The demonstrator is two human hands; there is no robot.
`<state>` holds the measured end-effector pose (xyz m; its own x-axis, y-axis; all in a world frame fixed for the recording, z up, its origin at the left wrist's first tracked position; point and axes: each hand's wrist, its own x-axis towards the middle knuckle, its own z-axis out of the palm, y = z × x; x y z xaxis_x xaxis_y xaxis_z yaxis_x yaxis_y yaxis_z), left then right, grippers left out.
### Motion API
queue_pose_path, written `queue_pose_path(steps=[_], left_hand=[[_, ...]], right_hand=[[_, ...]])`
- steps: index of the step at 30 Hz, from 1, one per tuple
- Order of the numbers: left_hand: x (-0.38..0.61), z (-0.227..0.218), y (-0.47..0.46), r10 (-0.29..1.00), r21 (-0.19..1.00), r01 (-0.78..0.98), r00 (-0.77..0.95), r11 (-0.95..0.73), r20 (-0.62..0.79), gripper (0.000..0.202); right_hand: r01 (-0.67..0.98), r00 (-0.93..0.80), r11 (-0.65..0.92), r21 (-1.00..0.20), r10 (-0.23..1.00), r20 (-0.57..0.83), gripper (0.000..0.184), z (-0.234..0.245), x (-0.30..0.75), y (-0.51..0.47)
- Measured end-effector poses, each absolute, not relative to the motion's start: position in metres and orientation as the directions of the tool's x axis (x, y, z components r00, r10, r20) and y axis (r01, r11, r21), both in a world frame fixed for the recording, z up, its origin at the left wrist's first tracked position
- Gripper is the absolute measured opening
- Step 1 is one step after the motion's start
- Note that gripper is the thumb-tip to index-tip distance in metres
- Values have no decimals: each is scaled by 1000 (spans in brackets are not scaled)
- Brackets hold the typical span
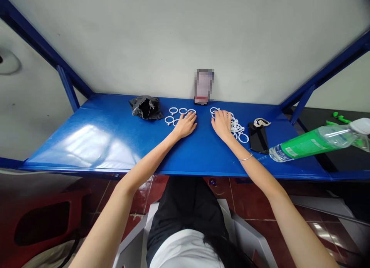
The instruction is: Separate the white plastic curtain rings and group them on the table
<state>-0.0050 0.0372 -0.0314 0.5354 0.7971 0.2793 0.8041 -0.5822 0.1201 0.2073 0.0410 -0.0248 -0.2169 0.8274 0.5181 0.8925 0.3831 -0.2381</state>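
Several white plastic rings (173, 113), each with a small loop, lie apart on the left of the blue tabletop (115, 133). My left hand (185, 125) rests palm down beside and partly over these rings, fingers stretched out, covering some of them. Further right is a denser, overlapping cluster of the same white rings (237, 128). Over its left side lies my right hand (222, 124), palm down with fingers extended, hiding part of the cluster. Neither hand shows a ring gripped in it.
A torn black plastic bag (157, 111) sits at the back left. A blurred phone-like object (204, 87) leans on the wall. To the right are a black phone (258, 140), a curled beige item (262, 122) and a green-labelled bottle (308, 144). Blue metal posts (68, 89) flank the table.
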Motion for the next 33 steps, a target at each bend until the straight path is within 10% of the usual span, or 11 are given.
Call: queue_pose_path(steps=[14, 20, 24, 33], left_hand=[[-13, -6, 11, 831, 124, 838, 487, -531, 268, 45], [4, 17, -31, 891, 515, 729, 333, -451, 310, 40], [29, 8, -62, 945, 886, 333, 168, -322, 280, 37], [48, -21, -76, 991, 987, -95, -10, -131, 131, 33]], right_hand=[[751, -222, 473, -461, 838, 498, 15, 4, 226, 16], [648, -107, 490, -584, 817, 567, 14, 16, 210, -44], [622, -14, 410, -667, 857, 514, 15, -5, 181, -79], [528, -53, 406, -746, 892, 449, 9, -25, 165, -85]])
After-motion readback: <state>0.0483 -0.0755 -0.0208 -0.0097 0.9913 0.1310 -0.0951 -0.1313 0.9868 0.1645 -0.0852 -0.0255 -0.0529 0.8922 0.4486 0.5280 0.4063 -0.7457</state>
